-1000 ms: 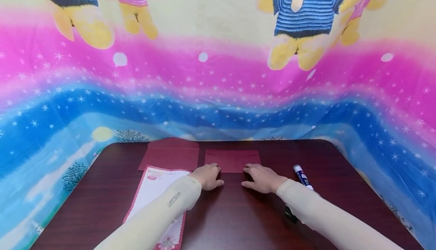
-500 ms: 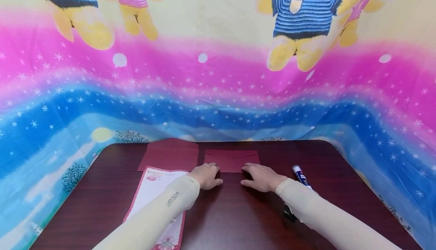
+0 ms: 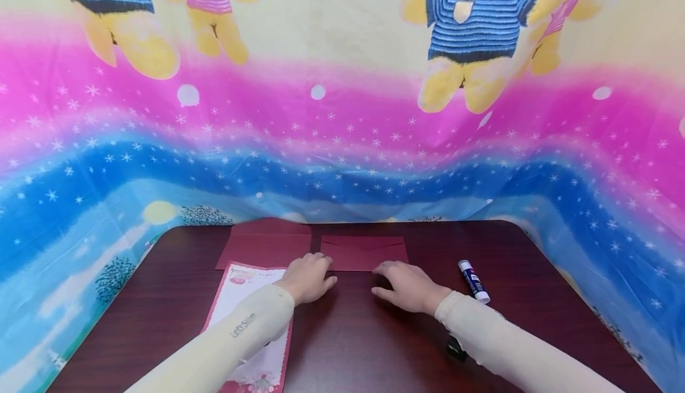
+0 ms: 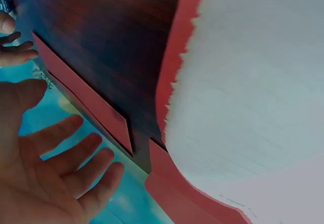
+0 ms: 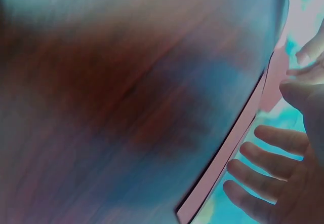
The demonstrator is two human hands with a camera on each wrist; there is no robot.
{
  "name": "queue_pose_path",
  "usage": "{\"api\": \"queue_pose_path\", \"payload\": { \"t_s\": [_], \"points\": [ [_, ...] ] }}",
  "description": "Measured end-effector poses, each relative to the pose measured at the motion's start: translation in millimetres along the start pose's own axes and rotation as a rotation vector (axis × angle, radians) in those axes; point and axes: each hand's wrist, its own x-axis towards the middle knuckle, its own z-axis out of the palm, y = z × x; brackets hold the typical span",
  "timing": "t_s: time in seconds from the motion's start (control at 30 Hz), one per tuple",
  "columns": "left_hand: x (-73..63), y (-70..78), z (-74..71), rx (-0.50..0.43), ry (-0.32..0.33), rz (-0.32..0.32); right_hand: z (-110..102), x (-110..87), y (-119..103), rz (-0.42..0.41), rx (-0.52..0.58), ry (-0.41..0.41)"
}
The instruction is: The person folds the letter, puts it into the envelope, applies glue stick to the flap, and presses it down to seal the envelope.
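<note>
A closed red envelope point(image 3: 364, 253) lies flat near the back edge of the table. At its front left corner is my left hand point(image 3: 307, 277), fingers spread and relaxed, holding nothing. My right hand point(image 3: 409, 286) hovers by the envelope's front right corner, its fingers loosely bent and also holding nothing. In the left wrist view the left palm and fingers point(image 4: 76, 158) show apart from the envelope point(image 4: 83, 95). Under my left forearm lies a white letter sheet point(image 3: 251, 298) with a red scalloped border, partly hidden by the sleeve.
A second red envelope point(image 3: 264, 247) with its flap raised lies at the back left, above the letter sheet. A glue stick point(image 3: 473, 281) lies right of my right hand. Some small black object point(image 3: 456, 348) is partly hidden under the right sleeve. Behind the table point(image 3: 342, 345) hangs a patterned cloth point(image 3: 342, 113).
My left hand has drawn back to the left, off the closed envelope. The right hand has shifted slightly left and toward me, uncovering more of the glue stick. The envelopes stay put.
</note>
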Motion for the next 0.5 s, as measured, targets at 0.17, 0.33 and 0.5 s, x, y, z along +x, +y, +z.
{"api": "queue_pose_path", "payload": {
  "t_s": [0.17, 0.33, 0.5],
  "points": [
    [-13.6, -8.8, -3.5, -0.013, 0.074, -0.013, 2.6, -4.2, -14.5, -0.049, -0.029, 0.045],
    [-27.2, -19.5, -7.2, -0.033, 0.139, -0.051, 6.6, -8.0, -28.2, -0.098, -0.055, 0.043],
    [-39.9, -30.9, -12.0, -0.023, 0.174, -0.083, 11.4, -11.1, -40.0, -0.139, -0.073, 0.01]
  ]
}}
